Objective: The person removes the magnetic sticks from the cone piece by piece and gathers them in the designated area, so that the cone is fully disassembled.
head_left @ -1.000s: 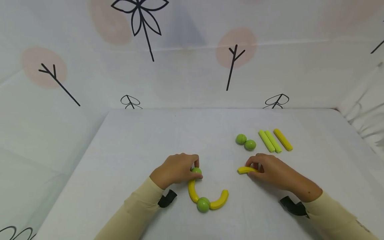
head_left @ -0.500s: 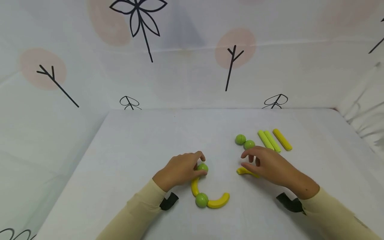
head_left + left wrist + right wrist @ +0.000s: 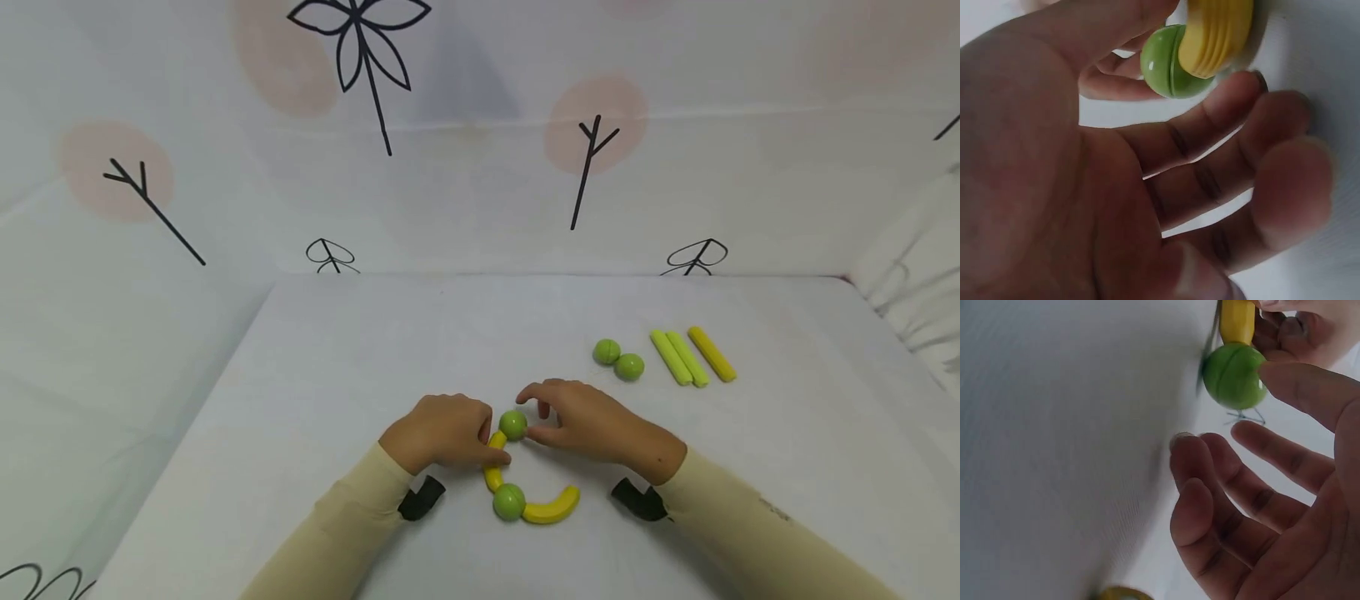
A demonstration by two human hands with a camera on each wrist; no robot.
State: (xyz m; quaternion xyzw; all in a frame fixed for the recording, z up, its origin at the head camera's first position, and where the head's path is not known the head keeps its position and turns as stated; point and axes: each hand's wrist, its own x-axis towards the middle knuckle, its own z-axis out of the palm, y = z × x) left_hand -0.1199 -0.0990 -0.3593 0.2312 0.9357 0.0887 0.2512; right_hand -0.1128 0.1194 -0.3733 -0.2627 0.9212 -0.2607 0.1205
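My left hand [image 3: 442, 429] holds a curved yellow piece [image 3: 493, 478] between thumb and curled index finger; grooves run along the piece in the left wrist view. A green ball [image 3: 513, 425] sits against its far end. My right hand [image 3: 596, 421] is beside that ball with fingers spread and loosely bent, and its thumb tip [image 3: 1272, 378] touches or nearly touches the green surface. At the piece's near end lies another green ball [image 3: 509, 502], followed by a second curved yellow piece [image 3: 552, 507], so together they form a curve on the white table.
Farther back on the right are two green balls [image 3: 629, 367], two light-green sticks [image 3: 678, 358] and a yellow stick [image 3: 712, 354]. White patterned cloth [image 3: 465, 192] rises behind the table [image 3: 337, 333].
My right hand has let go of another curved yellow piece, now out of sight behind it, and moved left to the far ball. My left hand has shifted from that ball to the curved piece.
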